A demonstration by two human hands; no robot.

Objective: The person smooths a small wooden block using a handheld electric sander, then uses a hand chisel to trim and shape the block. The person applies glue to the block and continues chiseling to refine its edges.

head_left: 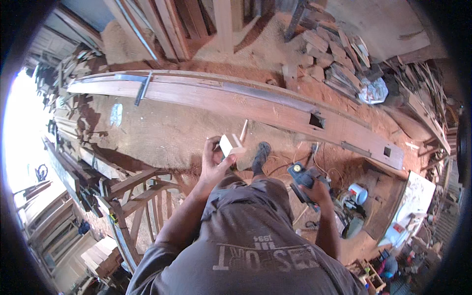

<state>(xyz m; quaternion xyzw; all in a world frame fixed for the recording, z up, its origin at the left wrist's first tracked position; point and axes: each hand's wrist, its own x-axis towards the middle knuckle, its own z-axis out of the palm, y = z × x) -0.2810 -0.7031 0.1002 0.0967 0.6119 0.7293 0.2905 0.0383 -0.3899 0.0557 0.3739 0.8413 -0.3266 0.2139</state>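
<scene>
My left hand [212,160] is closed around a small pale wooden block [230,144], held up in front of my waist. A thin, pointed light stick [244,130] shows just beyond the block; I cannot tell whether the two are joined. On the right, my right hand [318,191] grips the handle of a dark blue electric planer [306,183], which has a round knob with a yellow centre at its front. Past both hands, a long reddish timber beam [206,96] with square holes cut through it lies across the view.
A metal bar clamp [142,88] sits at the beam's left end. Wooden trestles [140,189] stand at lower left. Offcuts [324,51] are heaped at the far right. Cables, a white-and-blue container [358,193] and a white board [415,199] lie right of me.
</scene>
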